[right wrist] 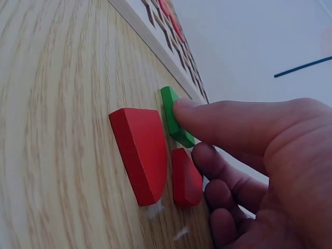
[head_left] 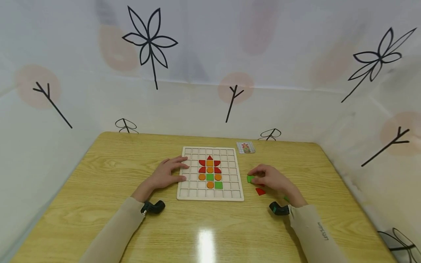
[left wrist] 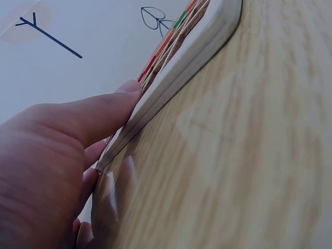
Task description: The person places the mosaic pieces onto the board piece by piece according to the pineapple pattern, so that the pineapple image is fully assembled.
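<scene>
A white grid board (head_left: 194, 193) bears a pattern of red, orange and green pieces, with a green square (head_left: 209, 177) in its middle. At the board's left edge rests my left hand (head_left: 167, 174), fingers over the rim. In the left wrist view, the thumb of my left hand (left wrist: 57, 140) touches the board's side (left wrist: 171, 78). Right of the board, my right hand (head_left: 271, 178) pinches a green block (head_left: 250, 179) between thumb and forefinger, low at the table. The right wrist view shows that green block (right wrist: 174, 114) beside two red curved-edged blocks, the nearer red block (right wrist: 140, 155) being larger in view.
A small picture card (head_left: 245, 147) lies behind the board's right corner. One red piece (head_left: 260, 191) sits just in front of my right hand, and a green piece (head_left: 287, 198) lies partly hidden by the right wrist. Patterned cloth (head_left: 197, 65) hangs behind the wooden table (head_left: 131, 146).
</scene>
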A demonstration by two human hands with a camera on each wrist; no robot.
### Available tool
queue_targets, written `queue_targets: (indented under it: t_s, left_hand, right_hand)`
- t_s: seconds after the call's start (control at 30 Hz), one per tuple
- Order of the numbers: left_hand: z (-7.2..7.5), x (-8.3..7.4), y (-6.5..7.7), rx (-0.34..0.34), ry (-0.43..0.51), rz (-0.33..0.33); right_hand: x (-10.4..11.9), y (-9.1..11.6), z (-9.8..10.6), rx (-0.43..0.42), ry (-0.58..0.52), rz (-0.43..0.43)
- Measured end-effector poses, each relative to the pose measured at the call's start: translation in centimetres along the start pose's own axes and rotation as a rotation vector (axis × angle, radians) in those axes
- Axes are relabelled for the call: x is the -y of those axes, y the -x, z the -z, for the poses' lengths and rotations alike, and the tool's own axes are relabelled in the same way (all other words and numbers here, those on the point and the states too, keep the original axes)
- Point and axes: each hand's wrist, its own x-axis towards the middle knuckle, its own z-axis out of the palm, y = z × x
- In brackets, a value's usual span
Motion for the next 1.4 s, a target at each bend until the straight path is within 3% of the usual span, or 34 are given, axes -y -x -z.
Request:
queue_targets:
  t_s: [0.43, 0.87, 1.17, 1.4]
  left_hand:
    - [-0.1, 0.3, 0.1, 0.0, -0.005, -0.003]
    - [-0.2, 0.4, 0.0, -0.007, -0.016, -0.015]
    - [-0.2, 0.4, -0.1, -0.011, -0.015, -0.013]
    - [-0.2, 0.4, -0.1, 0.007, -0.017, 0.018]
  right_hand:
    - [0.0, -0.1, -0.5, -0.033, 0.01, -0.053]
    - [-0.1, 0.0, -0.5, -0.143, -0.019, -0.063]
    - [1.4, -0.2, -1.0, -0.206, 0.006, 0.008]
    - [3.1, -1.1, -3.0, -0.187, -0.044, 0.062]
